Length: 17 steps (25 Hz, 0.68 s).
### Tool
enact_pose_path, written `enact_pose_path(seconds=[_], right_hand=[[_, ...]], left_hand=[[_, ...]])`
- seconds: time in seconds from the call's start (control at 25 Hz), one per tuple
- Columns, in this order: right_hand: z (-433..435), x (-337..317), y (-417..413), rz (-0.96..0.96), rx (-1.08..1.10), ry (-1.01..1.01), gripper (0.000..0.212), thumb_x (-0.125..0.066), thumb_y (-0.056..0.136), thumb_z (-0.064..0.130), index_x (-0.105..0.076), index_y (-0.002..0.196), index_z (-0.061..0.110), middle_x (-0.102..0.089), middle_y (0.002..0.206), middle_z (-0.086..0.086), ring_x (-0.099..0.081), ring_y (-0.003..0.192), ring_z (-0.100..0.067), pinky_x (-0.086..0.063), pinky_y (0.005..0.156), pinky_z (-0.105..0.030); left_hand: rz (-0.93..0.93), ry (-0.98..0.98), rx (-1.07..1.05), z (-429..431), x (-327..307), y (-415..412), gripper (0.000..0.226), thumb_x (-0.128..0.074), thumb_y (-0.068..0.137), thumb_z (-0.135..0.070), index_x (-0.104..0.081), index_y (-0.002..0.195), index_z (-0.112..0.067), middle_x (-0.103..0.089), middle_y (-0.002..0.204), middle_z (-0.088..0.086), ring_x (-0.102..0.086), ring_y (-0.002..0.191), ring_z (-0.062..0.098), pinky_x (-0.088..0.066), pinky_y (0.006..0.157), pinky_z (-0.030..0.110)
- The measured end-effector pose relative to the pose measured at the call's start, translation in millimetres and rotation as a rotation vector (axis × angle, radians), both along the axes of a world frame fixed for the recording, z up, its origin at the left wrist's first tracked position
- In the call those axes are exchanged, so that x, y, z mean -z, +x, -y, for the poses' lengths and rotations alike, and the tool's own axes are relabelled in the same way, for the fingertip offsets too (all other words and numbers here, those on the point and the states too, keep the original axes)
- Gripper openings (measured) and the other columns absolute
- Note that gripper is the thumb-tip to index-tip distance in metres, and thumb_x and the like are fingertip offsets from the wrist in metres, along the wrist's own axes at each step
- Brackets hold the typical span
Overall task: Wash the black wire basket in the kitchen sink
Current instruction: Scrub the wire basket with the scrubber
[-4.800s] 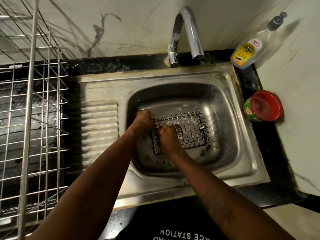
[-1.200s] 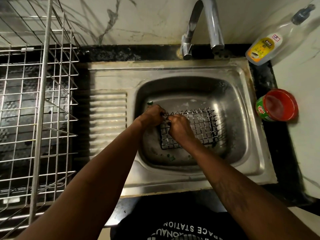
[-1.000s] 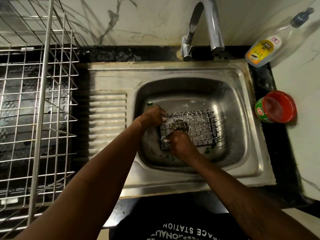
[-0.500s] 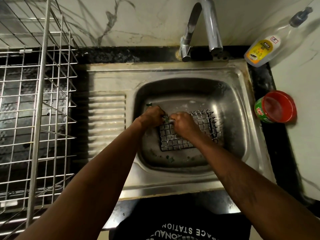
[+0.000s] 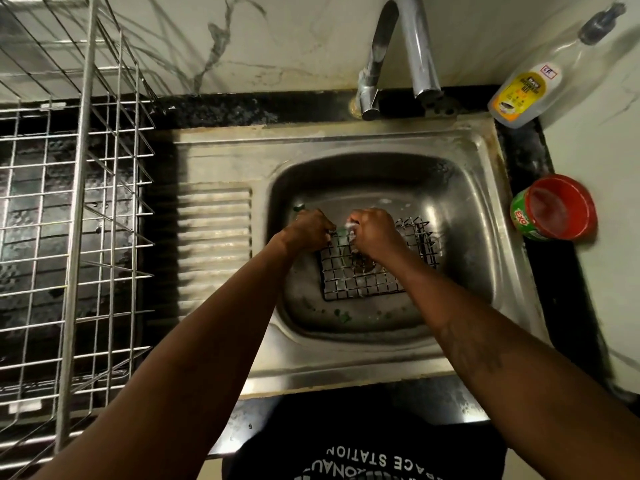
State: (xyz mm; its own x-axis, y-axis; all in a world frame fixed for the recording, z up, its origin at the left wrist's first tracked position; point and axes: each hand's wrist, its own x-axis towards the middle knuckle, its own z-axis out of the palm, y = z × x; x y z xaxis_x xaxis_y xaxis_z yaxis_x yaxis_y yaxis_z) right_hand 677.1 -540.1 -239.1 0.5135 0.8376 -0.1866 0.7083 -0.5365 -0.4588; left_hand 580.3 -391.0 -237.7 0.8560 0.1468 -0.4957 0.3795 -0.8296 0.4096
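Locate black wire basket (image 5: pixel 363 278) in sink (image 5: pixel 346 372) bowl, directly under both grips. Note left grip (image 5: pixel 308 230) curled on rim corner; right grip (image 5: pixel 374 237) curled round foamy pad (image 5: pixel 346 232). Expect light, stiff, soap-slick wire, pointed rim. Hold rim wire beside left grip.

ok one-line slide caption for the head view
Left hand grips the black wire basket in the sink while the right hand rubs its soapy rim.
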Motion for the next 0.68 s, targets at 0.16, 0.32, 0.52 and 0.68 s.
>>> enact_pose_path(seconds=[0.16, 0.32, 0.52, 0.68], right_hand=[[37.2, -1.8, -16.9, 0.042, -0.116, 0.036, 0.017, -0.065, 0.089, -0.003, -0.072, 0.099, 0.008, -0.072, 0.094, -0.011, -0.064, 0.087, -0.022, -0.052, 0.083, -0.032], [96.5, 2.8, -55.1, -0.005, -0.266, 0.083, 0.034, -0.068, 0.077, -0.011, -0.076, 0.102, 0.011, -0.074, 0.097, -0.009, -0.064, 0.089, -0.022, -0.047, 0.081, -0.029], [49.4, 5.9, -2.6, -0.007, -0.059, 0.055, 0.012, -0.066, 0.091, 0.004, -0.072, 0.097, 0.011, -0.070, 0.092, -0.008, -0.054, 0.079, -0.013, -0.054, 0.077, -0.033], [24.5, 8.2, 25.8, 0.027, 0.085, 0.049, 0.013, -0.066, 0.090, 0.001, -0.071, 0.098, 0.010, -0.072, 0.093, -0.009, -0.061, 0.081, -0.018, -0.040, 0.072, -0.021]], left_hand=[[0.003, -0.020, -0.037, -5.5, 1.4, 1.3, 0.032, -0.061, 0.094, -0.015, -0.072, 0.124, -0.016, -0.071, 0.126, 0.003, -0.063, 0.120, 0.023, -0.042, 0.105, 0.029], [-0.019, -0.009, -0.007, -16.1, 2.4, 5.8, 0.028, -0.061, 0.094, -0.017, -0.074, 0.118, -0.013, -0.072, 0.123, 0.005, -0.063, 0.119, 0.024, -0.039, 0.108, 0.031], [-0.026, 0.070, 0.055, -10.3, 3.6, 7.1, 0.026, -0.057, 0.096, -0.018, -0.074, 0.116, -0.013, -0.071, 0.123, 0.007, -0.063, 0.117, 0.026, -0.042, 0.107, 0.037], [-0.002, 0.103, 0.054, -8.6, 2.3, 7.0, 0.028, -0.056, 0.097, -0.017, -0.072, 0.119, -0.011, -0.068, 0.126, 0.010, -0.061, 0.118, 0.027, -0.043, 0.107, 0.038]])
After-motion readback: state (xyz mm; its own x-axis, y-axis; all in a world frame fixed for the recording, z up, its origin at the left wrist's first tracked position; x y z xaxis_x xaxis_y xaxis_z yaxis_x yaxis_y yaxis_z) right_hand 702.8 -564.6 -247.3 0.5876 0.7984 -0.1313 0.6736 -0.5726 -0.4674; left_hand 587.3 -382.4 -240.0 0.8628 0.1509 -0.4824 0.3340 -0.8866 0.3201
